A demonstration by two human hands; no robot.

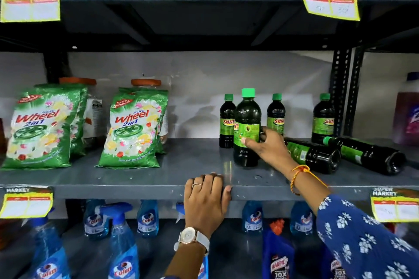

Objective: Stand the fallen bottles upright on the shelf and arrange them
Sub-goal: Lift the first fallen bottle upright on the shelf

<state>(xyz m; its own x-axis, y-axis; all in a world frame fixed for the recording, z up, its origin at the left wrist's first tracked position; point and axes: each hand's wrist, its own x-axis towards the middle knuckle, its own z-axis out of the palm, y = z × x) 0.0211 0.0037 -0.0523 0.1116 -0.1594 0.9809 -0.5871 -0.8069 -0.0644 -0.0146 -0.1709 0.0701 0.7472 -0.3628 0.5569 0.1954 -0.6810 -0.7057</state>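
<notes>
We take the upright green-capped bottle [247,129] under our right hand [268,147] as our landmark: it stands toward the front of the grey shelf [136,186], and our fingers wrap its labelled middle from the right, closed on it. Behind it, nearer the back wall, three more of the same dark bottles already stand: one just to its left [226,121], one just to its right [275,114], and one well off to the right [323,118]. Two fallen bottles are left, both to the right of the landmark: the nearer one [311,154] lies just behind our wrist with its base toward us, and the farther one [365,154] lies beyond it with its green cap pointing back to the left. Our left hand [205,199] is curled over the shelf's front lip, below and left of the landmark, holding the edge and no bottle. The risks, as we judge them, come from crowding: our forearm passes right over the nearer fallen bottle, so a careless pull back could set it rolling toward the shelf edge. Pushing the landmark back too fast could also knock the standing bottles behind it, and the smooth shelf would let a narrow base skid and topple.
</notes>
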